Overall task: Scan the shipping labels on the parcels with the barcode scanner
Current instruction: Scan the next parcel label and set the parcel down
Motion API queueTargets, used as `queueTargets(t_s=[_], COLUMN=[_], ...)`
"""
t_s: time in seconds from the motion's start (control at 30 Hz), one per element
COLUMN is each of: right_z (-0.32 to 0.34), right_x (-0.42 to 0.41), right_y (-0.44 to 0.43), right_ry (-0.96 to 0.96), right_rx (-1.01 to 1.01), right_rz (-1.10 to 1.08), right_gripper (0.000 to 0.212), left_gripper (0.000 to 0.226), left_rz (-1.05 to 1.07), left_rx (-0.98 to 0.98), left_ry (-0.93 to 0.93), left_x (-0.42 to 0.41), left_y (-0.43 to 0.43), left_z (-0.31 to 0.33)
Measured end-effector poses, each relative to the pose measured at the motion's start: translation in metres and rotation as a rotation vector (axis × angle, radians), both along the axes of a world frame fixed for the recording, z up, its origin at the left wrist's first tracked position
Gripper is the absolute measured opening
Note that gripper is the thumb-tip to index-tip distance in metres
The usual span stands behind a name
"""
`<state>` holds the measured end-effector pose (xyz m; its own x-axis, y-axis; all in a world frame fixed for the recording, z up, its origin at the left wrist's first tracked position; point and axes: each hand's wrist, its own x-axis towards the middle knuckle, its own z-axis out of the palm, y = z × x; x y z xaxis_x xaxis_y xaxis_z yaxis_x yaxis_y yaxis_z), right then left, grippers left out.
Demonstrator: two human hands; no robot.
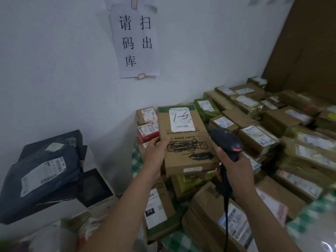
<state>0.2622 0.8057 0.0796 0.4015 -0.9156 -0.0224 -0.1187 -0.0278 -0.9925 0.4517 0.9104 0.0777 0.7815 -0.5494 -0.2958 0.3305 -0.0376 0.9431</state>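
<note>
From the head view, the left hand [154, 157] has its grip closed on the near-left edge of a flat cardboard parcel [183, 140], and the right hand [236, 171] is wrapped round the handle of the black barcode scanner [227, 142], whose head points toward the parcel's white shipping label [181, 119]; I judge this scan just about to happen. How many are already scanned cannot be told. Many labelled parcels [258, 137] crowd the worktop, under a green checked cloth [136, 160], against a white wall carrying a paper notice [136, 40].
</note>
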Motion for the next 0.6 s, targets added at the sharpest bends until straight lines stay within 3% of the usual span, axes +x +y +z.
queueTargets(t_s=[0.23, 0.47, 0.6], right_z=[0.004, 0.010, 0.013], right_x=[-0.017, -0.004, -0.001], right_y=[-0.006, 0.017, 0.028], right_ry=[0.010, 0.086, 0.066], right_rx=[-0.065, -0.085, -0.064], right_rz=[-0.042, 0.212, 0.346], right_gripper=[0.025, 0.025, 0.022], left_gripper=[0.030, 0.029, 0.033], left_rz=[-0.045, -0.143, -0.228], left_rx=[0.112, 0.284, 0.278], left_ry=[-0.080, -0.440, -0.429], left_x=[-0.012, -0.013, -0.005], left_y=[-0.030, -0.030, -0.016], left_z=[-0.001, 0.006, 0.007])
